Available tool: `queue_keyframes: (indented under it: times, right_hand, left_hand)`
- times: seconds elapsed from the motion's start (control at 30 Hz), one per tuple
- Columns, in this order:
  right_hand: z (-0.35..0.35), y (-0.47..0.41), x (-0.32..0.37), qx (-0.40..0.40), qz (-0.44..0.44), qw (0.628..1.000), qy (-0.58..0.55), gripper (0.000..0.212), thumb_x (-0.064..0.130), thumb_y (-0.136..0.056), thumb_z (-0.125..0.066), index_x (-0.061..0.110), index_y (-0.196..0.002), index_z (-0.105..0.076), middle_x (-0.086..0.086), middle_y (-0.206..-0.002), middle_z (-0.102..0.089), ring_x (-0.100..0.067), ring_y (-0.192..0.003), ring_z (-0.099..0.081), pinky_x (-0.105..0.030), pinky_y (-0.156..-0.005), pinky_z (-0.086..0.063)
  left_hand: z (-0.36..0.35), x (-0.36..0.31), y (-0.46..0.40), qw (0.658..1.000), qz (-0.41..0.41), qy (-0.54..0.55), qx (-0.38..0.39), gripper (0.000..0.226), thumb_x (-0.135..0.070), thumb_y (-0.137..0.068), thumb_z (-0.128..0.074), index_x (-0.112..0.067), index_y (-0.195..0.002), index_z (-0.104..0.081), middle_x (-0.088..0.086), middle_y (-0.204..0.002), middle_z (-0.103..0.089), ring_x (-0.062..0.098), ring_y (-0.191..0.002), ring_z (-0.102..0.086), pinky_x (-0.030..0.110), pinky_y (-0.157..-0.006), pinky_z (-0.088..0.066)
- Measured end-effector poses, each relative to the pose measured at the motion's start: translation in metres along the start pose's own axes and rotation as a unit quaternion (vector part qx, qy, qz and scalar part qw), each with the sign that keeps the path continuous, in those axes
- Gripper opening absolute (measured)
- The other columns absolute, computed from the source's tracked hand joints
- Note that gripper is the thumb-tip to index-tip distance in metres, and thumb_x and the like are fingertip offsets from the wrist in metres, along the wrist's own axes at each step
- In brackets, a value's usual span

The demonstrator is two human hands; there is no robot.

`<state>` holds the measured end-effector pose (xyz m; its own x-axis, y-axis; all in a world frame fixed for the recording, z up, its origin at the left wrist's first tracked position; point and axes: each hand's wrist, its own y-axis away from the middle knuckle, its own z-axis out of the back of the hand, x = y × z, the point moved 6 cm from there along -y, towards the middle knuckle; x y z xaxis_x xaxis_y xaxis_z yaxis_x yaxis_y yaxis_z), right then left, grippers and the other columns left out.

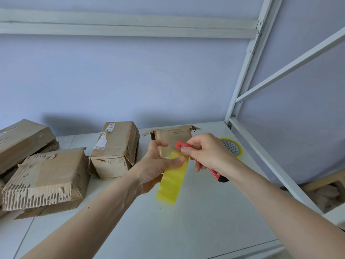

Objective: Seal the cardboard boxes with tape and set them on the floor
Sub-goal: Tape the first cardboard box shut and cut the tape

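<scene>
Behind hands, half-hidden open box

Head cam, wide-angle, looking fwd and down, close over hands, shelf top ahead.

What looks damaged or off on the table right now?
The cardboard boxes are battered: the front-left box has its outer layer torn off, baring the corrugation, and the box behind the hands has ragged, splayed flaps. The tape roll lies flat.
</scene>
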<state>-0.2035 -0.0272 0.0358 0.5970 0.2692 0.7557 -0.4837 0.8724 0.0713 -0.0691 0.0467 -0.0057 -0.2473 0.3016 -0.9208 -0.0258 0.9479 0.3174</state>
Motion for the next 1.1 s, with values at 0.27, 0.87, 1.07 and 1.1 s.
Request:
queue_keyframes:
  times: [0.27, 0.87, 1.07, 1.1]
  right_hand:
    - [0.006, 0.008, -0.011, 0.177, -0.139, 0.974, -0.030, 0.058, 0.031, -0.090, -0.074, 0.017, -0.136, -0.042, -0.006, -0.086, -0.074, -0.019, -0.065, -0.072, -0.030, -0.059, -0.055]
    - [-0.004, 0.044, -0.019, 0.135, -0.130, 0.857, 0.479, 0.080, 0.016, -0.066, -0.085, 0.007, -0.124, -0.031, 0.002, -0.076, -0.051, -0.025, -0.076, -0.055, -0.027, -0.050, -0.033]
    - [-0.046, 0.032, -0.038, 0.157, -0.138, 0.839, 0.503, 0.079, 0.016, -0.077, -0.083, 0.003, -0.134, -0.030, -0.004, -0.118, -0.064, -0.024, -0.109, -0.064, -0.029, -0.063, -0.041]
    - [-0.050, 0.031, -0.037, 0.165, -0.135, 0.833, 0.510, 0.078, 0.015, -0.077, -0.082, 0.003, -0.134, -0.030, -0.004, -0.117, -0.064, -0.024, -0.108, -0.064, -0.028, -0.065, -0.043]
  left_hand:
    - [-0.009, 0.014, 0.009, 0.996, 0.015, -0.092, 0.000, 0.083, -0.005, -0.062, -0.092, -0.022, -0.120, -0.036, 0.027, -0.118, -0.068, 0.032, -0.097, -0.069, 0.055, -0.099, -0.051]
    - [0.028, -0.018, -0.002, 0.992, -0.038, -0.097, -0.075, 0.020, -0.009, -0.086, -0.078, -0.009, -0.099, -0.062, 0.012, -0.090, -0.074, 0.016, -0.066, -0.068, 0.028, -0.056, -0.057]
    - [0.059, -0.022, -0.027, 0.927, -0.157, -0.224, -0.258, 0.023, -0.024, -0.084, -0.080, -0.021, -0.101, -0.064, 0.004, -0.099, -0.064, 0.015, -0.080, -0.057, 0.031, -0.069, -0.049]
    - [0.060, -0.018, -0.032, 0.905, -0.160, -0.281, -0.278, 0.029, -0.030, -0.084, -0.077, -0.024, -0.109, -0.064, 0.003, -0.110, -0.061, 0.018, -0.094, -0.056, 0.035, -0.080, -0.051]
